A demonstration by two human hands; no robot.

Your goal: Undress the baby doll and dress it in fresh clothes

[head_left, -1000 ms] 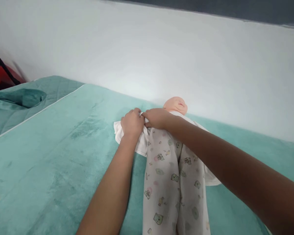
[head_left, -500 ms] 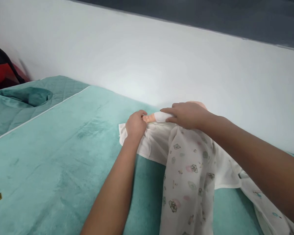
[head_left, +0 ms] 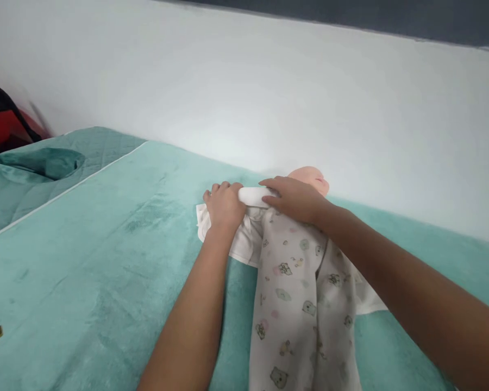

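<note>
Plain white wall [head_left: 212, 98] at the back, matte, with a dark band [head_left: 350, 16] along its top edge. Below it, a teal cover [head_left: 85, 260], short-napped, marked with rubbed patches; a pale seam divides it from a quilted section [head_left: 106, 141] at left. On that section, a folded teal piece [head_left: 41, 163], smooth and slightly shiny.

Doll lies near the wall, its smooth, rounded pinkish head [head_left: 307, 176] visible just beyond the right hand [head_left: 295, 200]. One of its arms points left in a white sleeve [head_left: 251, 196], tubular, plain, softly rounded.

Left hand [head_left: 226, 206]: fingers curled closely round the far end of the sleeve, thumb along the near side; fingertips hidden, so exact contact cannot be told. Right hand: thumb and forefinger narrowly parted, holding the upper sleeve between them; remaining fingers bunched behind.

Thin printed cloth [head_left: 287, 293], off-white with small bears and pink and green motifs, falls toward the viewer in two long, lightly creased panels. White flap [head_left: 244, 247] with a stitched hem spreads beneath the left hand.
</note>
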